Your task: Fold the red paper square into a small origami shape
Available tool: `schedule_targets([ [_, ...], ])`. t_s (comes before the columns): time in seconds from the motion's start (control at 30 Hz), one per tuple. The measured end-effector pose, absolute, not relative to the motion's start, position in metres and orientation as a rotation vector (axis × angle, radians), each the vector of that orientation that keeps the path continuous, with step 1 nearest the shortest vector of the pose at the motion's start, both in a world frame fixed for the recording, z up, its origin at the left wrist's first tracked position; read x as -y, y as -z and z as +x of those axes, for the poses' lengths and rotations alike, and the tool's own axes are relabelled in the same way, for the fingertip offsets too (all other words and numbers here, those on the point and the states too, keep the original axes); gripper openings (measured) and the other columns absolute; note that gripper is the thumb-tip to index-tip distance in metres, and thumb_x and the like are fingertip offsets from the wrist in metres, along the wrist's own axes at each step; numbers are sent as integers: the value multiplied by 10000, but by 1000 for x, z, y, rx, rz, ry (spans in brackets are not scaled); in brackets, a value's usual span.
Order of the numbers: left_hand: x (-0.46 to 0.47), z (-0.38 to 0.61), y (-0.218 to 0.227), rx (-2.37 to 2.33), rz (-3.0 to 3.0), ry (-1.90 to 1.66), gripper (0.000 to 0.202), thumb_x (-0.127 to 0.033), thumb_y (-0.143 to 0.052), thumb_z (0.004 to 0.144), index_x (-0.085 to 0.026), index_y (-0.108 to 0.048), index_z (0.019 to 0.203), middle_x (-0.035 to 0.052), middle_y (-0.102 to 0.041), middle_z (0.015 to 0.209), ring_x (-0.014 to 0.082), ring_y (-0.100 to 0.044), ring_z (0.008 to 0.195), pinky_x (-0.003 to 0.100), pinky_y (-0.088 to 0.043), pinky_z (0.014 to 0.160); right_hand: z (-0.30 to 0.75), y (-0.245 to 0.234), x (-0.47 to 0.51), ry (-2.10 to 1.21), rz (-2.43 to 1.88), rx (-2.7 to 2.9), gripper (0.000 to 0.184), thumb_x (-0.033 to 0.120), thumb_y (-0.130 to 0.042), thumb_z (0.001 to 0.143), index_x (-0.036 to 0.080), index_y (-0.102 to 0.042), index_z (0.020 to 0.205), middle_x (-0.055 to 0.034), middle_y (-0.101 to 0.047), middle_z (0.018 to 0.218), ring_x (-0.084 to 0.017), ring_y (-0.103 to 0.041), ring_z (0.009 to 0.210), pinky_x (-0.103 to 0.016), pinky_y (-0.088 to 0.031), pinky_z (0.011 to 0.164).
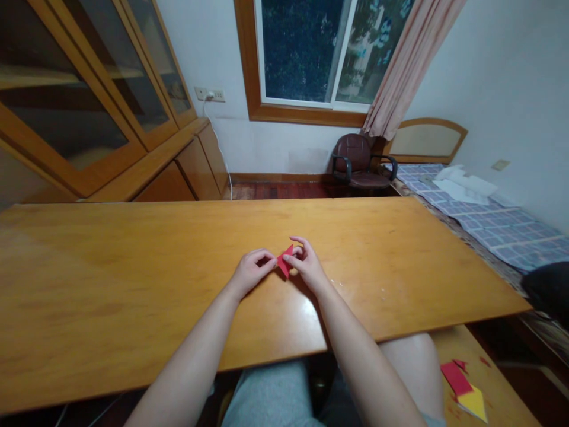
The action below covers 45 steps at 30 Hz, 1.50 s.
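Observation:
A small piece of folded red paper (285, 264) with pointed corners is held just above the wooden table (133, 284), between my two hands. My left hand (254, 270) pinches its left edge with thumb and fingertips. From the other side, my right hand (306, 261) grips the paper between thumb and fingers, the index finger raised. Part of the paper is hidden behind the right fingers.
Tiny white scraps (383, 290) lie on the table to the right. On a lower wooden surface at bottom right are red paper (457, 379) and yellow paper (475, 404). Beyond the table stand an office chair (355, 157), a bed (484, 219) and a glass-door cabinet (133, 160).

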<state>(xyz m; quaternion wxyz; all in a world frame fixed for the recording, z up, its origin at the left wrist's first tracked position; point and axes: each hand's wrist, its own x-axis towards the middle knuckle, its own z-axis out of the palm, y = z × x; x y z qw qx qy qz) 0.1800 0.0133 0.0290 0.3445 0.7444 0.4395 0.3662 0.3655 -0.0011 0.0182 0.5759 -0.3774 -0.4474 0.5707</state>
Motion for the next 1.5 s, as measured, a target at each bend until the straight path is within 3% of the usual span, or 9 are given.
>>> schedule_targets([
  [0.3,-15,177,-27,-1124,1808,-906,217,-351,-621,826,-160,-672,738,28,-675,721,152,-588,682,249,-458,659,369,-13,-2,-1303,-881,954,526,278,-786,709,252,-530,1167,64,-641,717,-100,-584,591,-220,-463,584],
  [0.53,-15,178,-30,-1110,1770,-863,222,-363,-628,804,-158,-672,732,34,-672,708,156,-580,669,254,-454,650,368,-13,-2,-1351,-834,979,547,227,-793,696,255,-547,1184,69,-650,720,-101,-607,641,-235,-492,673],
  [0.8,-15,177,-30,-1074,1723,-821,218,-357,-645,792,-151,-665,727,27,-645,674,145,-559,640,244,-438,621,371,-12,-5,-1264,-912,860,530,258,-780,707,233,-530,1173,54,-672,739,-116,-604,625,-245,-482,626],
  [1.0,-14,177,-32,-1072,1687,-829,229,-371,-659,775,-151,-661,713,25,-643,654,142,-553,621,244,-433,604,373,-10,-6,-1240,-912,837,521,250,-779,708,227,-530,1165,54,-678,728,-121,-626,673,-253,-480,698],
  [1.23,-15,177,-31,-1055,1665,-830,206,-348,-656,776,-151,-652,717,15,-632,662,139,-550,633,247,-432,622,375,-7,-9,-1229,-899,777,522,263,-781,711,228,-518,1161,53,-680,730,-117,-618,670,-228,-451,636],
  [1.4,-15,176,-29,-1055,1657,-855,206,-352,-654,789,-155,-658,732,14,-643,688,143,-561,660,250,-440,652,372,-10,-6,-1279,-902,842,521,326,-748,767,246,-482,1207,6,-719,875,-127,-646,747,-238,-484,661],
  [1.5,-15,176,-28,-1067,1658,-885,217,-363,-652,797,-156,-660,734,15,-653,708,143,-566,672,249,-445,664,369,-12,-3,-1319,-887,924,566,307,-778,734,264,-488,1218,37,-684,834,-131,-657,767,-250,-508,698],
])
